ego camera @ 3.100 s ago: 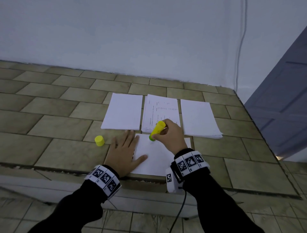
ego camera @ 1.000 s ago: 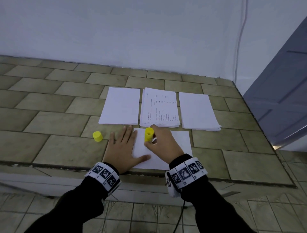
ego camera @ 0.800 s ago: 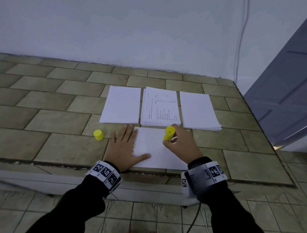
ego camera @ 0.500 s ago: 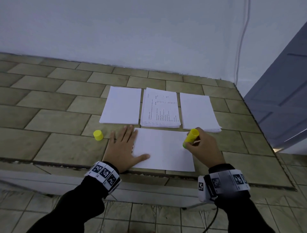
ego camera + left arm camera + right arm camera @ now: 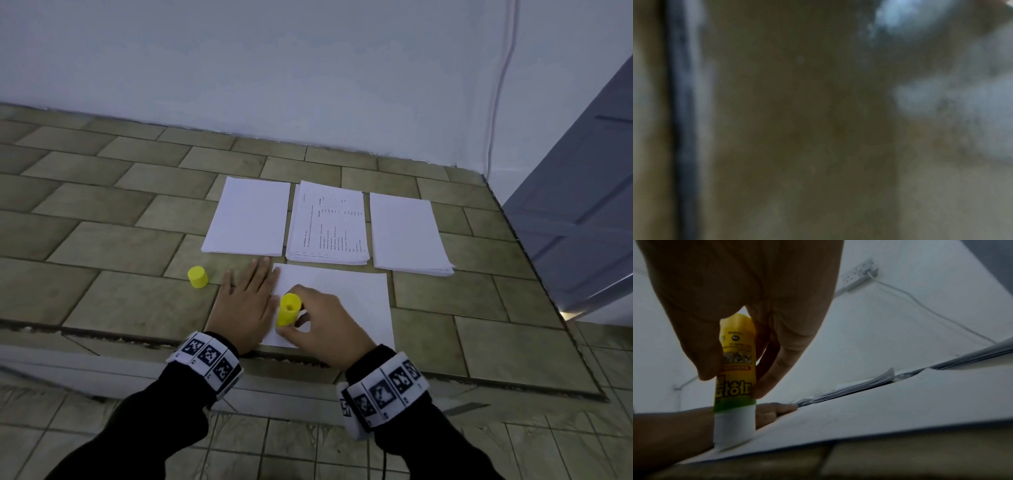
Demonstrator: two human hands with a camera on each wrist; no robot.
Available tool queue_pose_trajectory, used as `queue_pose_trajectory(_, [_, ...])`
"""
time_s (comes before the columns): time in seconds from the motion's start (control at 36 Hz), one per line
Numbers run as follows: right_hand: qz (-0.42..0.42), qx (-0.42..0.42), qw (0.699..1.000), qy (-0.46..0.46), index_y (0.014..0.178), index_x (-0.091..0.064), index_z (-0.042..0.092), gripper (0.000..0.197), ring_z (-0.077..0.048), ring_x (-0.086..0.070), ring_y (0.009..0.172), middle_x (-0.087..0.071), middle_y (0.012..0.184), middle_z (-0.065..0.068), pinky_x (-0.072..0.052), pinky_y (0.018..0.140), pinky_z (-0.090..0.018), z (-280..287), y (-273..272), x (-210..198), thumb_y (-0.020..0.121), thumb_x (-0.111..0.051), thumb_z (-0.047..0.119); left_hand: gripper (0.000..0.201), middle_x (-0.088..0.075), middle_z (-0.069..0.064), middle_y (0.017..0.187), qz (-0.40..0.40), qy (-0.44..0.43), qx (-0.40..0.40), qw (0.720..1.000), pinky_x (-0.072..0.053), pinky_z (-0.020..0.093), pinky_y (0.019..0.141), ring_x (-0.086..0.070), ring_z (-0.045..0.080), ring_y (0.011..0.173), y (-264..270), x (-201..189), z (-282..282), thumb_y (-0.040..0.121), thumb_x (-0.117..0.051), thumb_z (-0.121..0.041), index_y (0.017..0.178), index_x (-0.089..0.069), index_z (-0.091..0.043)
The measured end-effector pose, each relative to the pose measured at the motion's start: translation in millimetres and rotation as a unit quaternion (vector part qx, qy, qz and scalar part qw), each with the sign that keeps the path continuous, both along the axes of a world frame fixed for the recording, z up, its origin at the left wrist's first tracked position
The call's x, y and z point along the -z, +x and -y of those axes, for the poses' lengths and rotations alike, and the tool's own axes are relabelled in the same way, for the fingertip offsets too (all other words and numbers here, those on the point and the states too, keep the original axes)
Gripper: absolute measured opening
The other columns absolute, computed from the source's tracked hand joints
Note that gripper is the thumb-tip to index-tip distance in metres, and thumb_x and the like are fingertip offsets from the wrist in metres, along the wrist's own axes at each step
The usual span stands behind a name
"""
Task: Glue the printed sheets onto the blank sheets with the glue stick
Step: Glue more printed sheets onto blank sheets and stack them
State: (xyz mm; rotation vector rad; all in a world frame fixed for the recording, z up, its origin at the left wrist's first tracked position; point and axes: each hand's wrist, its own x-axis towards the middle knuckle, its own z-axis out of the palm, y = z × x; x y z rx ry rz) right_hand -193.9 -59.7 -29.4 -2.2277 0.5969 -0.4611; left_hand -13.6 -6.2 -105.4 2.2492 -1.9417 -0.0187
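Head view shows the right hand (image 5: 325, 318) gripping the yellow glue stick (image 5: 288, 309) upright, its tip pressed on the blank sheet (image 5: 356, 294) near that sheet's left edge. Beside it the left hand (image 5: 245, 305) lies flat, fingers straight, pinning the sheet to the tiled ledge (image 5: 113, 240). Printed sheets (image 5: 329, 222) sit just behind, and the yellow cap (image 5: 197, 277) stands left of the hands.

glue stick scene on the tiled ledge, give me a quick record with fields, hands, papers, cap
right hand: grips the yellow glue stick, its tip on the single white blank sheet
left hand: flat, fingers straight, presses that sheet's left edge
yellow cap: off, standing on the olive tiled ledge, left of the left hand
stacks behind: left blank stack, middle printed stack, right blank stack
left wrist view: blurred
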Motion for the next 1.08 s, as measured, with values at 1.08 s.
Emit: queue_pose_trajectory(1.08, [0.074, 0.042, 0.996, 0.008, 0.085, -0.063, 0.010, 0.010, -0.014, -0.064, 0.078, -0.064, 0.092, 0.001, -0.056, 0.069, -0.030, 22, -57, -13, 0.082, -0.072, 0.008, 0.062, -0.033, 0.008, 0.157, -0.017, -0.004, -0.005, 1.000, -0.024, 0.063, 0.111, -0.030, 0.028, 0.145, -4, -2, 1, 0.096, -0.018, -0.040, 0.148, -0.042, -0.013])
